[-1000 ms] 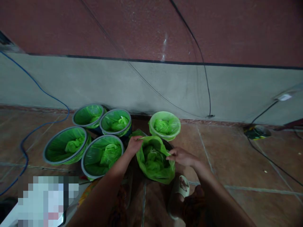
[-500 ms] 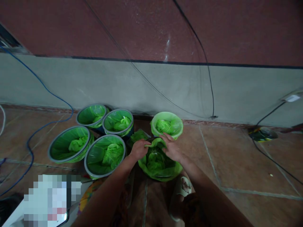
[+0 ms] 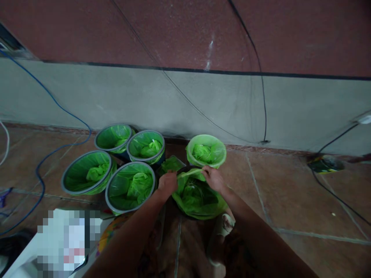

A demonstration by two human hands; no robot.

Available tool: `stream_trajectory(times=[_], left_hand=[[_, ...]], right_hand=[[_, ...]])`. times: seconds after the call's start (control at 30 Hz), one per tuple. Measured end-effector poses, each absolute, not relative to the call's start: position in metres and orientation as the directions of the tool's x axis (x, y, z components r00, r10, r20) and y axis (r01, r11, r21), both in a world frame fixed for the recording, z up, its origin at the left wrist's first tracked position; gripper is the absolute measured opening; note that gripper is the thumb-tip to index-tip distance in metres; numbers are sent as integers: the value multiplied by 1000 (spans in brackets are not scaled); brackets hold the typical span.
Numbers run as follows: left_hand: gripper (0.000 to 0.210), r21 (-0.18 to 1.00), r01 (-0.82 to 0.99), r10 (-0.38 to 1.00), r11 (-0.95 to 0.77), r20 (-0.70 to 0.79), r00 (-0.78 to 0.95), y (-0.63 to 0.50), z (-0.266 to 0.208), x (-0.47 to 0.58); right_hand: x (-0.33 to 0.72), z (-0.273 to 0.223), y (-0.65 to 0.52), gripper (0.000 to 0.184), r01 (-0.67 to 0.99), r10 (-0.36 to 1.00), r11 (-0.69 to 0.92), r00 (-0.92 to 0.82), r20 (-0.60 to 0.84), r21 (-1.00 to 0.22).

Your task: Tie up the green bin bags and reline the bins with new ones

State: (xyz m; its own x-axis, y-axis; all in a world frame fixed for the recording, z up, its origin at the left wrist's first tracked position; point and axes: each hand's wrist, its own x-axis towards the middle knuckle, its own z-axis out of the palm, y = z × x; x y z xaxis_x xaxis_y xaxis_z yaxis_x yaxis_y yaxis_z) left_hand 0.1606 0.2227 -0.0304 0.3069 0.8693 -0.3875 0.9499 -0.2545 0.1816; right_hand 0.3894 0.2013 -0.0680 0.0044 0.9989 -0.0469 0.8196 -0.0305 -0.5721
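Note:
In front of my feet stands a dark bin [image 3: 180, 210] with a thin green plastic bag [image 3: 199, 206] inside it. My left hand [image 3: 168, 183] is closed on the bag's edge at the far left of the rim. On the far right, my right hand [image 3: 213, 177] pinches the same edge, and a strip of bag is drawn taut between the two hands. Part of the dark rim shows bare behind that strip. Bunched green plastic lies in the bin. Just beyond it is a pale bin [image 3: 222, 148] lined with a similar green bag.
Several grey-rimmed bins [image 3: 108, 202] with green liners cluster on the left. A green bag in a tray [image 3: 173, 163] lies behind my left hand. A blue cable [image 3: 43, 166] crosses the tiled floor, and a black cable [image 3: 339, 195] runs at right. A wall stands behind.
My hands have pulled the bag's edge apart into a straighter, tauter strip, and more dark rim shows behind it. My right hand's fingers have closed from a looser spread. The view has shifted slightly.

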Motion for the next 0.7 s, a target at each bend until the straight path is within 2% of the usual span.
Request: stream_trajectory(times=[0.13,0.27,0.33,0.4,0.47,0.53,0.6,0.7], left_hand=[[25,165,957,798,-240,-528,291,212,-43,159],[23,203,956,801,-211,-524,288,218,-43,156],[29,217,957,839,-194,-468,276,228,-37,152],[32,269,955,892,-126,-391,228,239,-29,148],[32,386,922,946,-29,-287,150,249,-23,145],[33,514,857,983,36,-175,63,256,-19,144],[31,558,828,992,47,-126,29,258,-20,144],[26,466,885,973,14,-211,96,253,-28,147]], right_hand=[[386,-58,202,28,655,972,-72,215,95,-752],[386,-44,206,28,530,925,-72,352,142,-845],[387,-36,206,28,412,903,-111,422,82,-904],[387,-27,203,29,223,882,-162,469,-39,-961],[388,-18,200,33,16,873,-202,456,-173,-979],[390,-14,196,36,-106,878,-211,417,-237,-972],[396,-16,193,36,-64,871,-220,437,-226,-973],[409,-28,191,28,278,856,-316,495,-146,-907]])
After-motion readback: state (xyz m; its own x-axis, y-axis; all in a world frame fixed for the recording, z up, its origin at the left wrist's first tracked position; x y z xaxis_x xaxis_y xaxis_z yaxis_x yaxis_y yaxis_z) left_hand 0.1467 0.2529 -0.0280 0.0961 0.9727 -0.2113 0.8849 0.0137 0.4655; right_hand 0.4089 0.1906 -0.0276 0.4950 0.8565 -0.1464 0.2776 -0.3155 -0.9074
